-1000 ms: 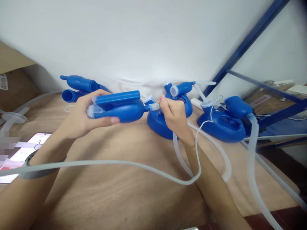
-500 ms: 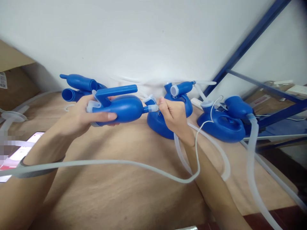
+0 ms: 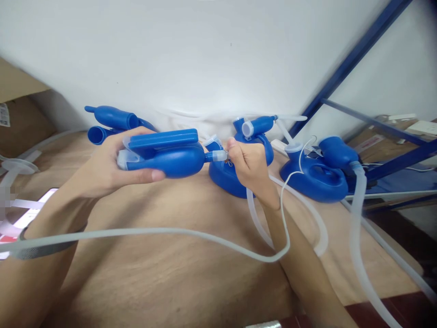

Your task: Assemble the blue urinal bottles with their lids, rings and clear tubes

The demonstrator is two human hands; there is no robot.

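My left hand (image 3: 107, 166) is wrapped round a blue plastic vessel with a flat handle (image 3: 167, 155), held sideways above the wooden table (image 3: 153, 273). Its narrow spout points right and carries a clear tube end (image 3: 217, 156). My right hand (image 3: 247, 166) is closed in a pinch on that clear tube end, with a small metal ring at the fingers. A translucent tube (image 3: 259, 223) hangs down from the right hand.
Two more blue vessels (image 3: 314, 175) (image 3: 254, 130) with tubes stand behind and right of my hands, others (image 3: 112, 120) lie at the back left. A long thin tube (image 3: 153, 233) crosses the table. A phone (image 3: 30, 216) lies left. Blue shelf frame (image 3: 358, 50) stands right, a cardboard box (image 3: 20, 118) left.
My left hand has rolled the blue vessel back and forth about its long axis, so the handle's flat face shows again. My right hand has kept its pinch at the spout.
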